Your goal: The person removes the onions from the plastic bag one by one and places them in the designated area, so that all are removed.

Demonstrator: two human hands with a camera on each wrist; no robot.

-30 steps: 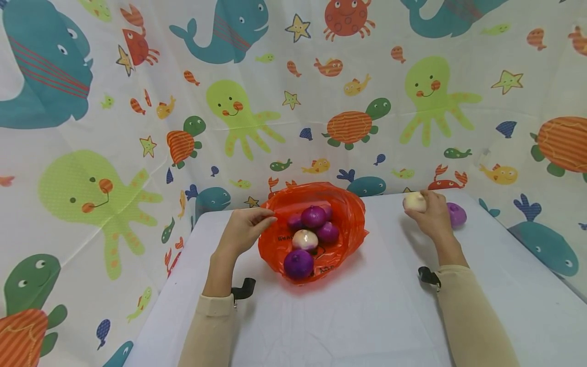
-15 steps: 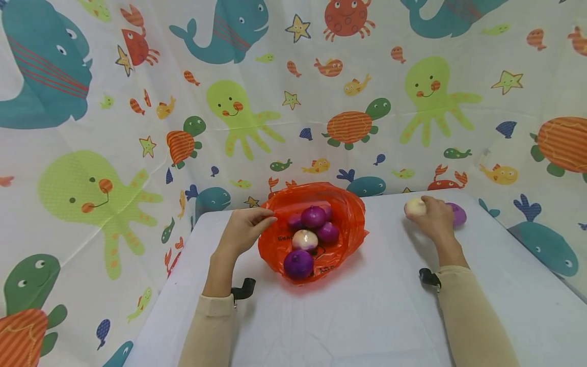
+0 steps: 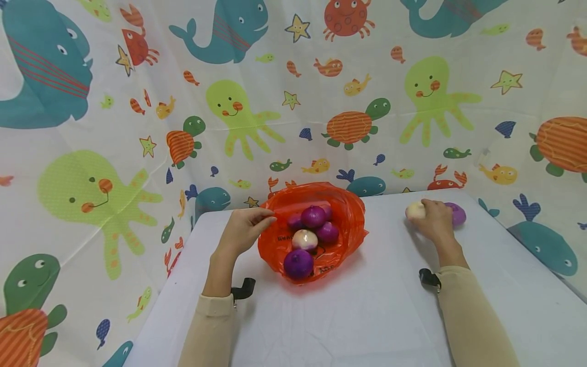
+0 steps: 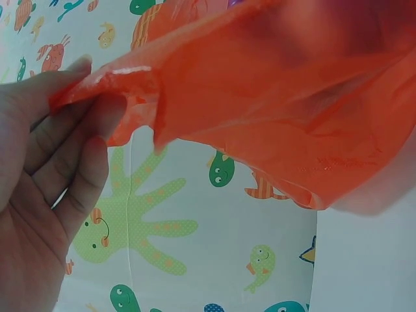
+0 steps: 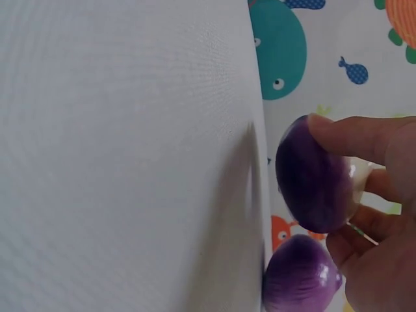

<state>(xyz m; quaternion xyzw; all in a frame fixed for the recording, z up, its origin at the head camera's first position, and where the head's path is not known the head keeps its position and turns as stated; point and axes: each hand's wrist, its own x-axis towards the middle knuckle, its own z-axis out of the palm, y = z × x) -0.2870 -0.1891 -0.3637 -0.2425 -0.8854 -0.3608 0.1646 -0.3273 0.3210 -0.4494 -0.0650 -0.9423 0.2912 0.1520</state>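
Observation:
My left hand [image 3: 243,232] pinches the left rim of a red plastic bag [image 3: 352,239]; the left wrist view shows the stretched film of the bag [image 4: 260,97] between thumb and fingers. Inside the open bag lie several purple onions [image 3: 314,217] and a pale, whitish onion [image 3: 304,239]. At the right, my right hand [image 3: 436,220] grips a half-white, half-purple onion [image 5: 315,175]. In the right wrist view it hangs slightly off the tabletop. Another purple onion [image 5: 300,276] sits on the table just beside that hand, partly hidden by it in the head view.
A white cloth covers the table [image 3: 357,321]. Behind and to the left hangs a white curtain [image 3: 257,107] printed with sea animals. The bag stands near the table's back edge. Each wrist wears a small black camera mount [image 3: 244,289].
My right hand has lowered slightly with the onion, bringing it nearer the table and the other purple onion. The left hand and the bag have stayed in place.

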